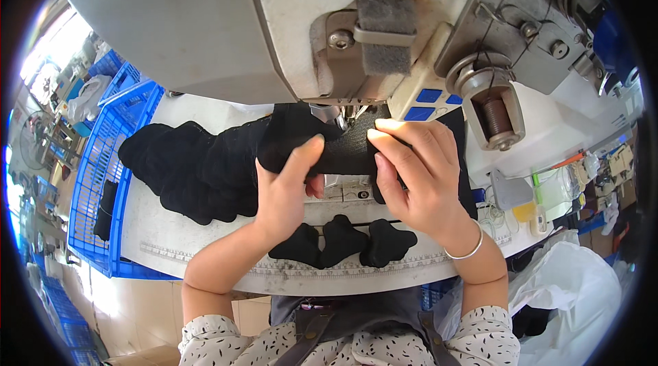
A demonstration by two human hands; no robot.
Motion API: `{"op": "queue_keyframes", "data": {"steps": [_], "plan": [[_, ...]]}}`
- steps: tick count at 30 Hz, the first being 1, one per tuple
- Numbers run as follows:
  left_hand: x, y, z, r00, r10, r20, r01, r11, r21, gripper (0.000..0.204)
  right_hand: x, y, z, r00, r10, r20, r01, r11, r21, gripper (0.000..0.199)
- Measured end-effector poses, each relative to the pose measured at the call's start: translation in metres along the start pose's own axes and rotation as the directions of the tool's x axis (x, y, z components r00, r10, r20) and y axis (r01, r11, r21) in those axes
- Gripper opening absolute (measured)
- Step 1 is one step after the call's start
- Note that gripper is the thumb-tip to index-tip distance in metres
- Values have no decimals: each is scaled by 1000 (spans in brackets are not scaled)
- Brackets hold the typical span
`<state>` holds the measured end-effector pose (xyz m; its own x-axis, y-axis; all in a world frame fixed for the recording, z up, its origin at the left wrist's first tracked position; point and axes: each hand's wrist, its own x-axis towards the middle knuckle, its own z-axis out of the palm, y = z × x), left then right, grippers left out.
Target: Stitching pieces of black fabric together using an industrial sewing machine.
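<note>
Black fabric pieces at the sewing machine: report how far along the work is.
Looks done: three small black pieces lie at the table's near edge, though whether they are sewn can't be told. In hand: the left hand and right hand hold a black knit piece under the sewing machine. Seemingly left: a heap of black fabric beside the blue basket.

Both hands pinch black knit fabric [343, 150] under sewing machine [288, 23] head. L hand [288, 188] grip at fabric's left edge, thumb up; R hand [415, 174] w/ bracelet on right part. Black fabric pile [192, 167] left on desk [171, 242]; three small black pieces [343, 242] near front edge. Blue crate [103, 181] far left.
</note>
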<state>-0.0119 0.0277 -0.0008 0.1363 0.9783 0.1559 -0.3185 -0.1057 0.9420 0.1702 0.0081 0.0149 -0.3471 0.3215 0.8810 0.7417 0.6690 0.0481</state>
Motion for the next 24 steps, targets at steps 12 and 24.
{"op": "queue_keyframes", "data": {"steps": [12, 24], "plan": [[-2, -9, 2, 999, -48, 7, 49, 986, -161, 24, 1, -5, -1, 1000, -10, 17, 10, 1000, -8, 24], [5, 23, -16, 989, -96, 116, 95, 995, 11, 17, 2, -1, -1, 1000, -11, -18, 11, 1000, 23, 25]]}}
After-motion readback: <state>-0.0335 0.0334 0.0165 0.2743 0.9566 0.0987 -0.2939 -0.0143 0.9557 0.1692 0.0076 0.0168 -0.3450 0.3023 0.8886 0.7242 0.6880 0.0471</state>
